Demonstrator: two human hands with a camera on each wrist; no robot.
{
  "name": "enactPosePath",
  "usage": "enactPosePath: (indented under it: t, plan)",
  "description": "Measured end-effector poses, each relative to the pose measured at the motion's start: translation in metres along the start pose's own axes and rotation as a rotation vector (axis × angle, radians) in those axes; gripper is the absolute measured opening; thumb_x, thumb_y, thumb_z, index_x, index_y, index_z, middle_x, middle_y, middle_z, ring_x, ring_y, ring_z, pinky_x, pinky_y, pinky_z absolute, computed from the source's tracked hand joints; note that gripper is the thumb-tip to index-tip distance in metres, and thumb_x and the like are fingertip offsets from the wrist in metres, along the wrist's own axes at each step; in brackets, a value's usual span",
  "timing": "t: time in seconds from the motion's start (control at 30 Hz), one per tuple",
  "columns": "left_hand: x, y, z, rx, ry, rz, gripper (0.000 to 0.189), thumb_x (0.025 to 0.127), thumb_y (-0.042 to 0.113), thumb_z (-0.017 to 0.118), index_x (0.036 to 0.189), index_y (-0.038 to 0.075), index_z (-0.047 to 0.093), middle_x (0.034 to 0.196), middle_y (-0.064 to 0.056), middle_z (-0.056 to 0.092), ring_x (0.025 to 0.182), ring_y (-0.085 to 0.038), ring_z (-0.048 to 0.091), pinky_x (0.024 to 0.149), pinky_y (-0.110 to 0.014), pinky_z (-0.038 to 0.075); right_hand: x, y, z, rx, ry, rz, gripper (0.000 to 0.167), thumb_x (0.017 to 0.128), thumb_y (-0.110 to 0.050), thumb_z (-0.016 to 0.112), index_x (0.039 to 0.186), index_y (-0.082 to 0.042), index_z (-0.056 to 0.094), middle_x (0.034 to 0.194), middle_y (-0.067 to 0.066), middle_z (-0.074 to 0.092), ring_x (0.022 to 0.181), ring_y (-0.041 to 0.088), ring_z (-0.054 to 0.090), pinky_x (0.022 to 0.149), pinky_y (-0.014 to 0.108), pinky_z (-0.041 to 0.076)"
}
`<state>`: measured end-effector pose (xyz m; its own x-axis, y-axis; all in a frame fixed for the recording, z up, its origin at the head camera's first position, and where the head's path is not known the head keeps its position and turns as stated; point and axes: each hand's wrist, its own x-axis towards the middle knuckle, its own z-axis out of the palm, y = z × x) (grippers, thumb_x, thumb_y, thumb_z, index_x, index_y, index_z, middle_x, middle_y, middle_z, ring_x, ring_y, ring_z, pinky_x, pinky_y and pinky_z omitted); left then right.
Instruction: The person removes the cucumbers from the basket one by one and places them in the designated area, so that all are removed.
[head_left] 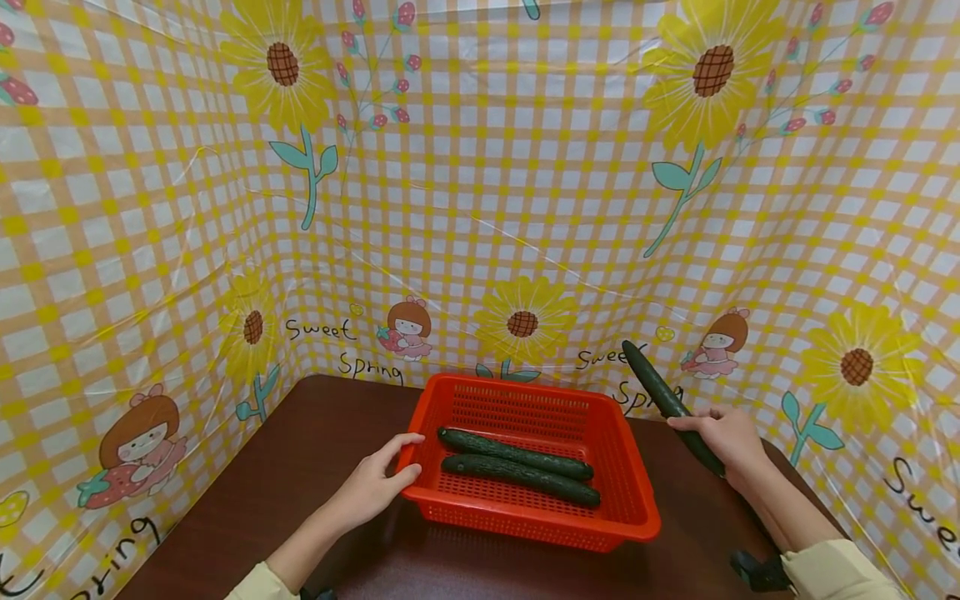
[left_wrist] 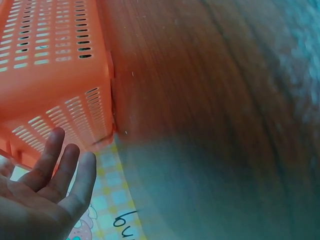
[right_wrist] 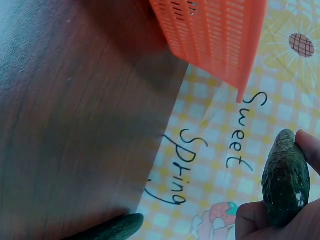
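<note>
A red plastic basket (head_left: pixel 525 521) with slotted walls stands on the table, and two dark green cucumbers (head_left: pixel 517 479) lie side by side inside it. At the basket's left rim is my left hand (head_left: pixel 371 487), its thumb and index finger at the edge. The left wrist view shows the other fingers (left_wrist: pixel 62 170) spread loosely outside the basket wall. My right hand (head_left: pixel 731 442) grips another cucumber (head_left: pixel 656 383) to the right of the basket, raised above the table and tilted. Below it, the right wrist view shows the end of a further cucumber (right_wrist: pixel 117 227) on the table.
The dark brown table (head_left: pixel 300 450) extends left and right of the basket. A checked cloth (head_left: pixel 480 208) printed with sunflowers hangs behind and along both sides. A black wrist device (head_left: pixel 757 571) sits by the right sleeve.
</note>
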<state>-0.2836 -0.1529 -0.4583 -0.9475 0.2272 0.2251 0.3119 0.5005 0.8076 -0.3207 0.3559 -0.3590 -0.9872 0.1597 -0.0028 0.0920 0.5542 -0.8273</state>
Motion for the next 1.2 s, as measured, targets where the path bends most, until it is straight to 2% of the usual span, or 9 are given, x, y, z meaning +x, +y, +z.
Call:
enactPosePath:
  t: [0.1,0.27,0.37,0.47,0.57,0.7,0.87,1.1,1.2]
  plan:
    - [-0.001,0.0,0.0,-0.002,0.002,-0.007,0.043,0.099,0.029,0.063,0.141,0.026,0.054,0.127,-0.006,0.061,0.109,-0.022,0.054,0.092,-0.045,0.045,-0.001,0.007,-0.002,-0.021,0.026,-0.009,0.036,0.09,-0.038,0.074,0.094,-0.003,0.07,0.077,0.0,0.064,0.066,0.023,0.063,0.062,0.038,0.055]
    - [-0.002,0.0,0.0,-0.021,-0.009,-0.01,0.042,0.099,0.029,0.064,0.139,0.031,0.054,0.132,-0.007,0.061,0.112,-0.022,0.055,0.094,-0.046,0.045,-0.002,0.019,-0.004,-0.07,0.077,0.016,0.034,0.088,-0.038,0.076,0.078,-0.007,0.067,0.07,0.0,0.062,0.064,0.023,0.059,0.06,0.038,0.053]
    - [-0.002,0.001,0.0,-0.026,-0.012,-0.01,0.042,0.099,0.029,0.064,0.139,0.032,0.054,0.133,-0.007,0.06,0.113,-0.022,0.055,0.095,-0.047,0.045,-0.003,0.027,-0.005,-0.08,0.115,0.027,0.033,0.086,-0.037,0.078,0.077,-0.007,0.069,0.081,0.005,0.065,0.069,0.023,0.058,0.061,0.037,0.052]
    - [-0.002,0.001,0.0,-0.029,-0.014,-0.012,0.043,0.099,0.029,0.064,0.14,0.029,0.054,0.133,-0.007,0.06,0.113,-0.022,0.055,0.095,-0.047,0.046,-0.003,0.034,-0.007,-0.105,0.14,0.027,0.037,0.086,-0.039,0.077,0.087,-0.003,0.074,0.102,0.017,0.067,0.076,0.022,0.058,0.063,0.036,0.052]
    - [-0.002,0.001,0.0,-0.028,-0.013,-0.014,0.043,0.099,0.029,0.064,0.141,0.027,0.054,0.133,-0.006,0.06,0.114,-0.022,0.055,0.095,-0.047,0.045,-0.002,0.04,-0.009,-0.14,0.167,0.042,0.042,0.086,-0.042,0.077,0.095,-0.001,0.074,0.109,0.021,0.067,0.077,0.023,0.058,0.063,0.035,0.051]
    - [-0.002,0.0,-0.001,-0.022,-0.005,-0.013,0.044,0.098,0.03,0.065,0.141,0.028,0.054,0.129,-0.004,0.06,0.112,-0.022,0.054,0.094,-0.046,0.044,-0.001,0.049,-0.011,-0.147,0.194,0.074,0.04,0.084,-0.041,0.078,0.094,-0.002,0.075,0.095,0.014,0.069,0.074,0.022,0.058,0.061,0.035,0.05]
    - [-0.002,0.0,-0.001,-0.026,-0.005,-0.016,0.044,0.098,0.029,0.065,0.141,0.026,0.054,0.127,-0.004,0.06,0.111,-0.021,0.054,0.093,-0.045,0.045,-0.001,0.062,-0.01,-0.128,0.202,0.12,0.034,0.083,-0.039,0.079,0.084,-0.006,0.075,0.084,0.005,0.068,0.072,0.022,0.058,0.061,0.036,0.049]
    - [-0.001,0.001,-0.001,-0.011,-0.006,-0.012,0.044,0.098,0.029,0.065,0.141,0.026,0.054,0.121,-0.005,0.06,0.106,-0.022,0.053,0.089,-0.043,0.044,-0.003,0.076,-0.013,-0.131,0.224,0.163,0.037,0.082,-0.039,0.078,0.088,-0.003,0.073,0.096,0.016,0.067,0.081,0.028,0.059,0.061,0.036,0.05]
    - [-0.001,0.001,0.0,-0.012,-0.007,-0.013,0.044,0.098,0.029,0.065,0.141,0.027,0.054,0.119,-0.005,0.06,0.105,-0.022,0.053,0.087,-0.041,0.043,-0.004,0.082,-0.014,-0.142,0.226,0.177,0.035,0.082,-0.039,0.078,0.084,-0.004,0.073,0.102,0.022,0.066,0.087,0.034,0.06,0.062,0.037,0.051]
